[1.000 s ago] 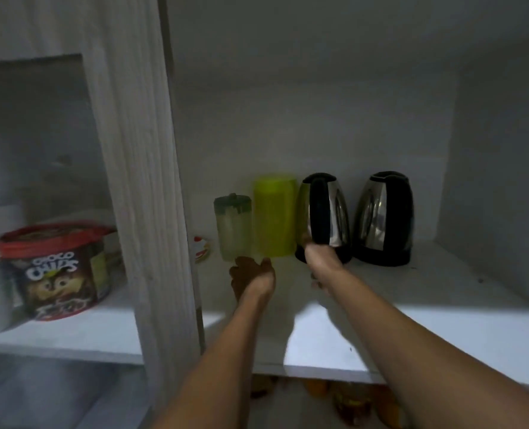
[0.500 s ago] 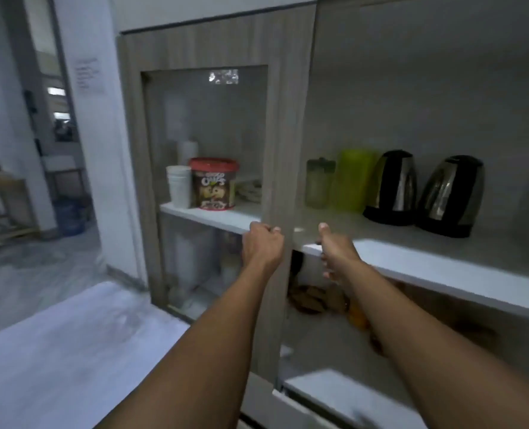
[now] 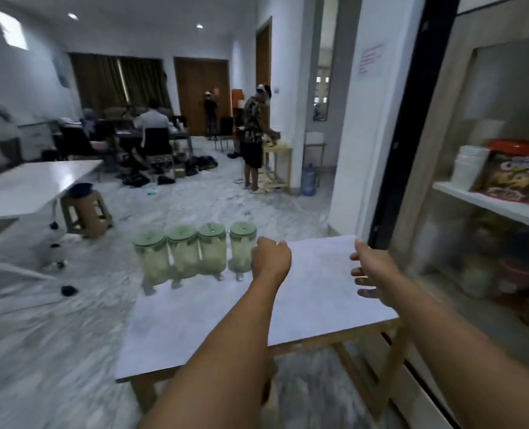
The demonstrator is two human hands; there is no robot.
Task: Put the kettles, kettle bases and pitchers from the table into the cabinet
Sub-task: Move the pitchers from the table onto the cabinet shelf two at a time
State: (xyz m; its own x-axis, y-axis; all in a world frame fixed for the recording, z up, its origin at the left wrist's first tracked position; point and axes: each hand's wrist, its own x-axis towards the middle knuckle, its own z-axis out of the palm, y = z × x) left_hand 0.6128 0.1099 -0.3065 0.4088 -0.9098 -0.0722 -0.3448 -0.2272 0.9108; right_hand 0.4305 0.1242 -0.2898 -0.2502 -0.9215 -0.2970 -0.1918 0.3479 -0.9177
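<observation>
Several clear pitchers with green lids stand in a row at the far left of the small white table. My left hand is a loose fist just right of the rightmost pitcher; I cannot tell whether it touches it. Over the table's right side, my right hand hovers with fingers spread and holds nothing. The cabinet stands at the right, and only its glass-door part shows. No kettles are in view.
Behind the cabinet glass, a red-lidded cereal tub and stacked white cups sit on a shelf. A brown stool and a large white table are to the left. People stand and sit farther back.
My view has swung left from the cabinet shelf to the table. Both hands came away from the shelf and now reach over the table, the left one beside the pitchers.
</observation>
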